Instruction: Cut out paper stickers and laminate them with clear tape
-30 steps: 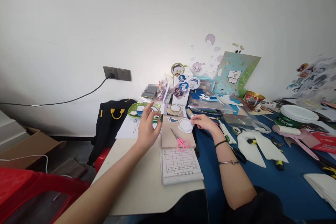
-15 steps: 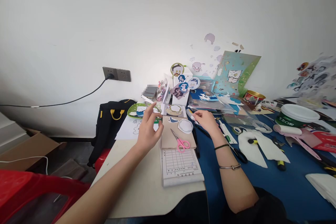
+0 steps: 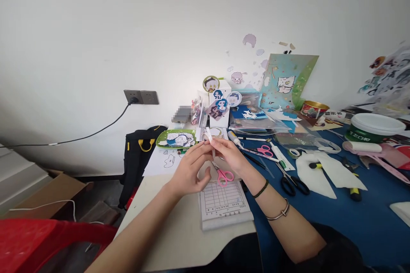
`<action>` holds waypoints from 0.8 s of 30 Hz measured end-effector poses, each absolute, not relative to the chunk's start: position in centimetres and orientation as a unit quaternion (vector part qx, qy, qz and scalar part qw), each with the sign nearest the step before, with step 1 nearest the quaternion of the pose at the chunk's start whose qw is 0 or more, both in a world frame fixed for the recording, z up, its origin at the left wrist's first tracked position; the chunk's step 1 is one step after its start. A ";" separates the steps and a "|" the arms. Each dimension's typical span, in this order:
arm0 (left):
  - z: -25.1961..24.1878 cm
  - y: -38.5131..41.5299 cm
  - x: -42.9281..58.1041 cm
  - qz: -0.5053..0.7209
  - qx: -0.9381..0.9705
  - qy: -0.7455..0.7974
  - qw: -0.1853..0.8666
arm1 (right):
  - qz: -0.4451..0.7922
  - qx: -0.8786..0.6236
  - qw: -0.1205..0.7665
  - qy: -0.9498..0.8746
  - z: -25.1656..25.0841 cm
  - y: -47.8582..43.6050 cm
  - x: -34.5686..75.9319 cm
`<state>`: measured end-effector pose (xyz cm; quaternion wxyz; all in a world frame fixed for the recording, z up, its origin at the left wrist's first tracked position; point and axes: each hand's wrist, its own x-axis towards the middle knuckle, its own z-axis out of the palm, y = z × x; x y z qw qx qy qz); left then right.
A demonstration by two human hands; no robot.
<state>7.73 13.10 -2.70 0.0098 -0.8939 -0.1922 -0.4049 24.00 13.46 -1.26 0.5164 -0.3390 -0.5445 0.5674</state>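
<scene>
My right hand [image 3: 226, 150] is closed, its fingertips pinched on a thin white strip [image 3: 208, 133] that points up and away. Against those fingertips rest the fingers of my left hand [image 3: 194, 166], stretched out, with the thumb held apart below. Under both hands is a brown board [image 3: 205, 172], mostly covered by them. Pink-handled scissors [image 3: 224, 177] lie on it, blades partly hidden by the hands. A printed form pad [image 3: 226, 204] sits nearer to me. Behind the fingers, a card with a round cutout [image 3: 219, 132] is partly visible.
A green tray [image 3: 158, 140] of paper cutouts stands back left. To the right on the blue mat [image 3: 320, 230] lie a white glue pen [image 3: 235, 138], black scissors [image 3: 293, 184], white pads [image 3: 315, 179] and a lidded tub [image 3: 368, 130]. A red chair [image 3: 57, 239] is at lower left.
My right hand has moved left from beside the glue pen to meet my left hand, and a thin white strip now shows in it. My left hand has shifted right and lower.
</scene>
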 end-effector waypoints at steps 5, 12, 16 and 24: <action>-2.1 13.3 7.1 -0.373 -0.904 -0.176 0.114 | 0.569 -0.342 0.574 -0.479 -1.0 13.7 24.5; -2.5 16.2 6.2 -0.285 -0.873 -0.374 0.127 | 0.498 -0.352 0.686 -0.396 0.2 15.4 29.7; -1.5 17.9 8.3 -0.150 -0.913 -0.365 0.105 | 0.487 -0.348 0.699 -0.392 0.7 15.3 31.3; -0.2 19.9 12.5 0.034 -0.924 -0.370 0.092 | 0.492 -0.336 0.678 -0.430 1.1 15.0 31.3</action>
